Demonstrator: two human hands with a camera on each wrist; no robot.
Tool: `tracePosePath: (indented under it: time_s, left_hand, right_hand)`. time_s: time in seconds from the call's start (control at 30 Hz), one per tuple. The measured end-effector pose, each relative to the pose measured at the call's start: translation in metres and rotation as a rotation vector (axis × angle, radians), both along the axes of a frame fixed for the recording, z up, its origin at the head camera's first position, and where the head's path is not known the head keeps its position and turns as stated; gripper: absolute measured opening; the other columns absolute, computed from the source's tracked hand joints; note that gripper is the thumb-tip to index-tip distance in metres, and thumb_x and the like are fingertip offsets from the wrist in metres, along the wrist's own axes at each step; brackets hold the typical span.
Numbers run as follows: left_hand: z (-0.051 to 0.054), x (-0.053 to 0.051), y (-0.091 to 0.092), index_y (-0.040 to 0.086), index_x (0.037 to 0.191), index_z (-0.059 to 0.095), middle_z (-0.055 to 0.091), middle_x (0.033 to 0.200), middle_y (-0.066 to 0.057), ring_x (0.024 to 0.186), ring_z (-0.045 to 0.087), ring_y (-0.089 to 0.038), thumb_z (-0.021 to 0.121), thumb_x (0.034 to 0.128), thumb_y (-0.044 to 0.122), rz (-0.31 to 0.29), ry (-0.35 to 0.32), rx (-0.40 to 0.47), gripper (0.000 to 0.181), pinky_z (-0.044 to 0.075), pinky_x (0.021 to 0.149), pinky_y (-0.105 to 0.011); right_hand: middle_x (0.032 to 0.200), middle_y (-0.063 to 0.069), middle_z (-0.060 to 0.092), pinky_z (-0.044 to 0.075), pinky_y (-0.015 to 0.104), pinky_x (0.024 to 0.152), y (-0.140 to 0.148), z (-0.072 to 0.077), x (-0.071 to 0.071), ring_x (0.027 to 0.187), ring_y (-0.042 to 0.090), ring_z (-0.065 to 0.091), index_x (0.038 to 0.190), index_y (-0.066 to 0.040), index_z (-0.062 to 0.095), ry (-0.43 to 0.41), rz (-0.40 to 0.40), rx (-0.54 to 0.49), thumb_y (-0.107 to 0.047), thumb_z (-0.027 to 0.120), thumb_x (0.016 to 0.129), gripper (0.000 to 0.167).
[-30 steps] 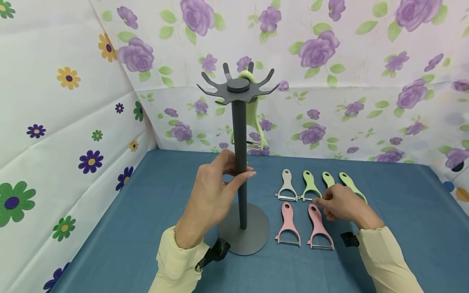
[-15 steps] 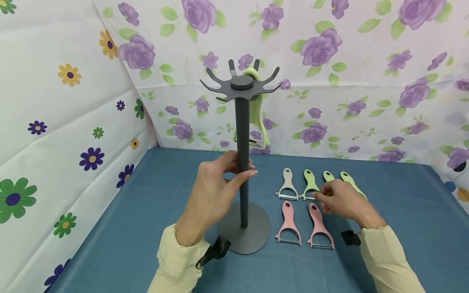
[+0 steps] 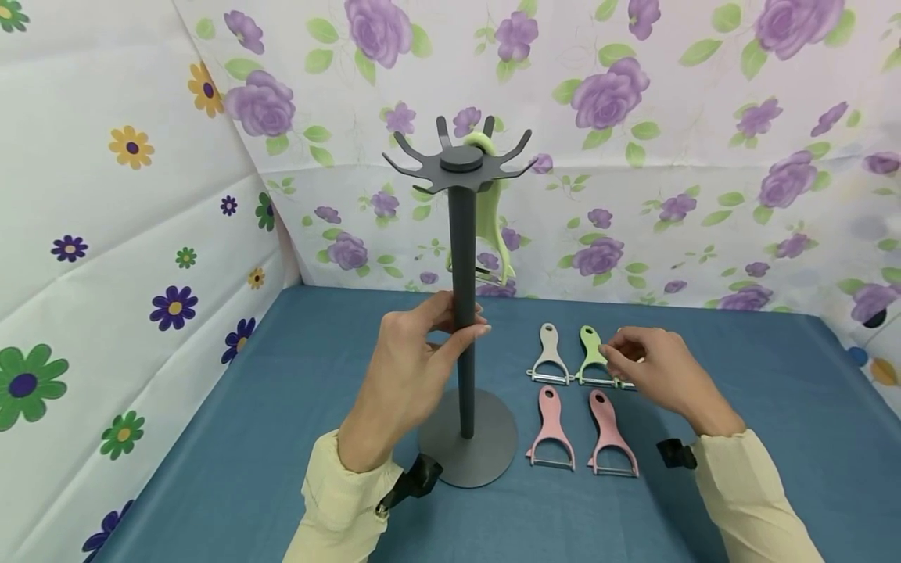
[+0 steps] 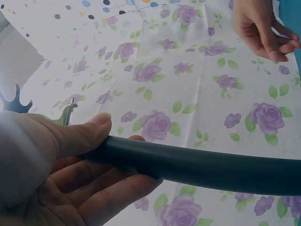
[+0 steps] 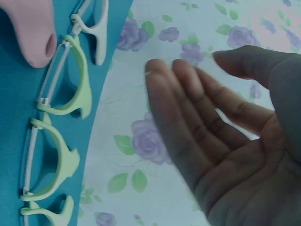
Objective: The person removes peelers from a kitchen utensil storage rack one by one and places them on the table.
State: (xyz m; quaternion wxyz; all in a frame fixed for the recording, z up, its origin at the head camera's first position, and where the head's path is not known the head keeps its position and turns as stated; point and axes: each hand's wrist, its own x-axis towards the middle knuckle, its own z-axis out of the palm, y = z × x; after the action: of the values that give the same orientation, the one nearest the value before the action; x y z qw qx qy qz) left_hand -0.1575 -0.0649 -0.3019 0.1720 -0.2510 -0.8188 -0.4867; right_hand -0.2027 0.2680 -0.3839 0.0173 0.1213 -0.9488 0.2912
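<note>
My left hand [image 3: 401, 375] grips the pole [image 3: 462, 250] of a dark grey rotating-style hook stand, thumb and fingers curled round it. One light green peeler [image 3: 487, 219] hangs from a hook at the back of the stand's top. My right hand [image 3: 665, 371] hovers over the row of green peelers, fingers loosely bent; in the right wrist view its palm [image 5: 244, 174] shows nothing held. Beside it lies a green peeler [image 3: 590, 344], with a whitish peeler [image 3: 549, 344] to the left. Other green peelers [image 5: 61, 160] sit largely hidden under the hand in the head view.
Two pink peelers [image 3: 551, 414] lie nearer on the blue tablecloth [image 3: 549, 524], right of the stand's round base [image 3: 493, 453]. A flowered sheet [image 3: 676, 141] rises behind the table, and another stands along the left side [image 3: 84, 313].
My right hand has lifted and shifted slightly away from me, now covering the two green peelers at the right end. The left hand keeps its grip on the pole.
</note>
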Motion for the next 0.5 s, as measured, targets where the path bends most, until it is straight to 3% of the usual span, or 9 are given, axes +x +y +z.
tracePosePath:
  time_s: [0.17, 0.5]
  left_hand:
    - [-0.001, 0.000, -0.001, 0.011, 0.108, 0.070, 0.077, 0.094, -0.003, 0.090, 0.074, -0.010, 0.068, 0.0994, 0.017, 0.001, 0.007, -0.004, 0.011, 0.062, 0.069, -0.023]
    - [-0.001, 0.000, -0.002, 0.011, 0.115, 0.069, 0.077, 0.101, -0.002, 0.095, 0.072, -0.009, 0.063, 0.1026, 0.019, -0.014, -0.010, -0.009, 0.016, 0.062, 0.074, -0.025]
  right_hand:
    - [0.081, -0.003, 0.070, 0.052, 0.028, 0.061, -0.003, 0.007, -0.001, 0.075, 0.013, 0.067, 0.102, -0.019, 0.073, 0.048, 0.018, -0.033, -0.038, 0.059, 0.105, 0.024]
    - [0.092, -0.001, 0.076, 0.055, 0.026, 0.065, -0.009, 0.016, 0.002, 0.079, 0.008, 0.070, 0.108, -0.022, 0.073, 0.154, 0.006, -0.081, -0.039, 0.060, 0.104, 0.022]
